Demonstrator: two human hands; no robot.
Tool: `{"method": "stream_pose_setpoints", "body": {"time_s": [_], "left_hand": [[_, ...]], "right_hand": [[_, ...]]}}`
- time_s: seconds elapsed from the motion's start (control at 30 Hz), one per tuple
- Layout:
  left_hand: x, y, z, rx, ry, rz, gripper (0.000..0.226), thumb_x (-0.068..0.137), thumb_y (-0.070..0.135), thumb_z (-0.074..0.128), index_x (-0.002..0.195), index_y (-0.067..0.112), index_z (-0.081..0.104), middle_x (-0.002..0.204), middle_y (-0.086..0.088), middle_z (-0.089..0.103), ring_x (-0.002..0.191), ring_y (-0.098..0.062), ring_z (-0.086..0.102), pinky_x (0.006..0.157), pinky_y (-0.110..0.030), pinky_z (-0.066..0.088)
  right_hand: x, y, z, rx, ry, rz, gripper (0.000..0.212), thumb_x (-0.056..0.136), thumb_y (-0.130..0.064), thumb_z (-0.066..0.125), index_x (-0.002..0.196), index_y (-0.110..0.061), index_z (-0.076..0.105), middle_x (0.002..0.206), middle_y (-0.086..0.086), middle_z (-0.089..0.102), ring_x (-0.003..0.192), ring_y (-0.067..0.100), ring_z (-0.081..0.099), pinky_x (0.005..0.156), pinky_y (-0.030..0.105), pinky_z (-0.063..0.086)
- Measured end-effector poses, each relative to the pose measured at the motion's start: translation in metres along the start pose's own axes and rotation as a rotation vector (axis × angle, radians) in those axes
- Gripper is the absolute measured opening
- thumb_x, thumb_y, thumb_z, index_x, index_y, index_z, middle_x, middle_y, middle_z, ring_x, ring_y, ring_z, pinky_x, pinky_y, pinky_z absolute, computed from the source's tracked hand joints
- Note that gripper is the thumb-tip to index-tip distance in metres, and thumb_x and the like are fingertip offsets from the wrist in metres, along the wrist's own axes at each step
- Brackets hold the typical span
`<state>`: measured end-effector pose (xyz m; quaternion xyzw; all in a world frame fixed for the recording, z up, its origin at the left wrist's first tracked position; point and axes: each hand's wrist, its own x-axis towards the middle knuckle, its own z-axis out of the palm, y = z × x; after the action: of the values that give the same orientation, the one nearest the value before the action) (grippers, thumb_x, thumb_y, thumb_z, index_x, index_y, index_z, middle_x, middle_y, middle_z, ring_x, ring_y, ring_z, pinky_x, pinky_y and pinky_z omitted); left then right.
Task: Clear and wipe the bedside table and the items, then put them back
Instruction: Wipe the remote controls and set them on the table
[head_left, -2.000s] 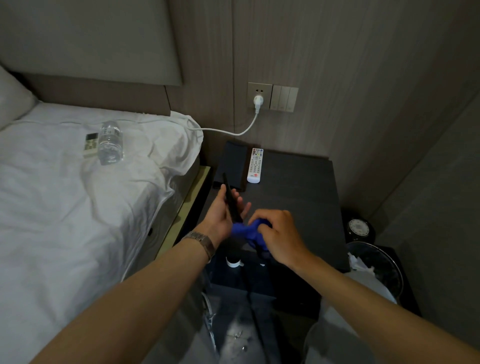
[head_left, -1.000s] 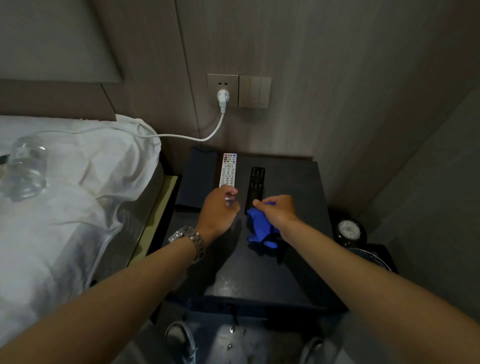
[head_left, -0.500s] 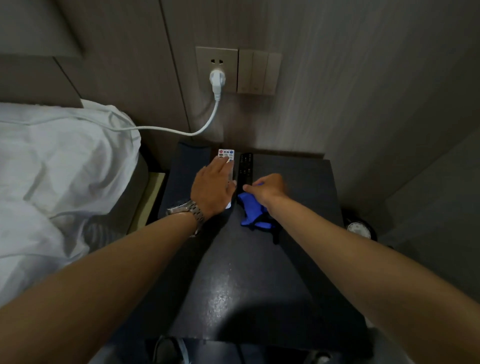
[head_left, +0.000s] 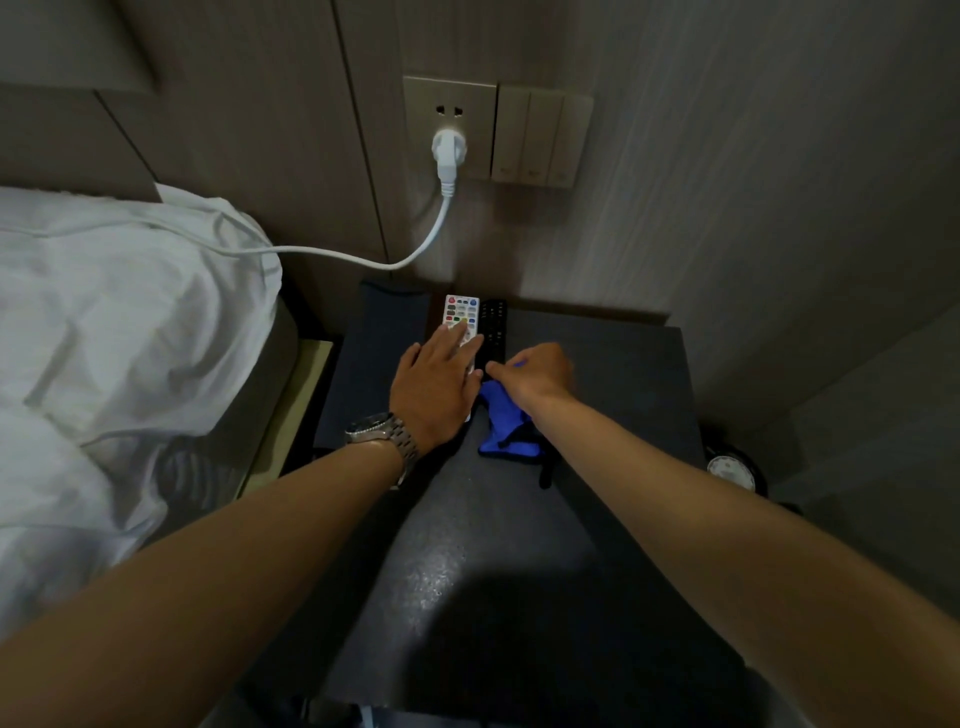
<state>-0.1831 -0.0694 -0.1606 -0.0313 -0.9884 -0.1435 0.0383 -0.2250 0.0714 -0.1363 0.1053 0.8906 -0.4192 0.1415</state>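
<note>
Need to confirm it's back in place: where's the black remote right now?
The black remote lies at the back of the bedside table, near the wall, right beside the white remote. The right hand, holding the blue cloth, touches its near end.

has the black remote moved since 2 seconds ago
Yes. The black remote, then held upright in the left hand off the table's front edge, now lies flat near the wall, beside the white remote.

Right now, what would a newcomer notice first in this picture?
Two hands at the back of the dark bedside table: the left hand lies flat on a white remote, the right hand holds a blue cloth beside a black remote. A white plug sits in the wall socket above.
</note>
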Motion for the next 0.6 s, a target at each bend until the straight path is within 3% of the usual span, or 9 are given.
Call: {"method": "stream_pose_setpoints", "body": {"time_s": [0.23, 0.4, 0.6], "left_hand": [[0.001, -0.002, 0.002, 0.012, -0.008, 0.000, 0.055, 0.103, 0.041, 0.038, 0.155, 0.026, 0.028, 0.163, 0.000, 0.021, 0.151, -0.019, 0.015, 0.121, -0.046, 0.018], [-0.004, 0.001, -0.012, -0.073, 0.029, 0.015, 0.055, 0.104, 0.035, 0.033, 0.155, 0.017, 0.026, 0.164, -0.006, 0.019, 0.152, -0.025, 0.012, 0.120, -0.046, 0.022], [-0.024, -0.001, -0.037, -0.137, 0.146, -0.059, 0.049, 0.101, 0.034, 0.044, 0.146, 0.013, 0.041, 0.151, -0.009, 0.041, 0.134, -0.028, 0.043, 0.104, -0.043, 0.042]], "right_hand": [[0.000, 0.001, 0.000, -0.006, 0.001, -0.020, 0.021, 0.085, -0.039, 0.075, 0.083, -0.019, 0.068, 0.076, -0.004, 0.062, 0.079, 0.013, 0.062, 0.077, 0.031, 0.055], [-0.011, 0.000, -0.007, -0.015, 0.052, -0.029, 0.034, 0.082, -0.051, 0.073, 0.075, -0.019, 0.064, 0.077, -0.003, 0.065, 0.075, 0.014, 0.063, 0.072, 0.034, 0.054], [-0.040, -0.005, -0.026, -0.075, 0.261, -0.101, 0.028, 0.088, -0.046, 0.066, 0.076, -0.020, 0.069, 0.074, -0.005, 0.064, 0.074, 0.016, 0.061, 0.066, 0.028, 0.044]]}}
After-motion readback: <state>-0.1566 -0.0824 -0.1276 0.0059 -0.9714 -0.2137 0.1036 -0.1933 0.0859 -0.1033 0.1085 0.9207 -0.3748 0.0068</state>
